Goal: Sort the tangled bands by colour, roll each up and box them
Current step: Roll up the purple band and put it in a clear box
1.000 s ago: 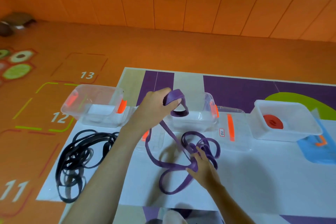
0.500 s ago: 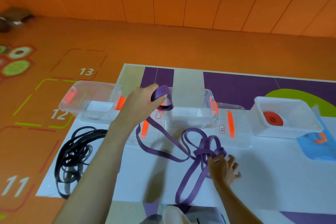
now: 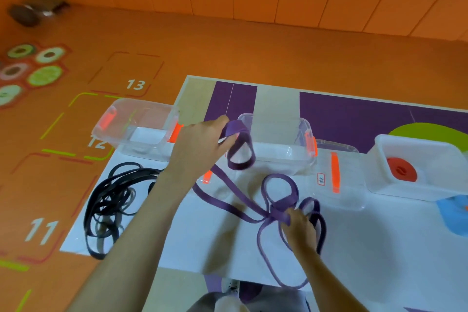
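Left hand (image 3: 200,149) gripped one looped end of the purple band (image 3: 240,166), held up beside the middle clear box (image 3: 278,157). Right hand (image 3: 301,227) pinched the knot low on the mat (image 3: 202,240). Band ran diagonally from the left grip, down-right to the knot. Right hand was nearer the loose loops.

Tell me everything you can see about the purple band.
The purple band is a long, flat strap, rubbery-looking, tangled into several loops around a knot. The left hand pinches one loop, raised in front of a clear box; two strands slope from there down to the knot, which the right hand grips. The other loops lie on the white mat, one reaching its near edge.
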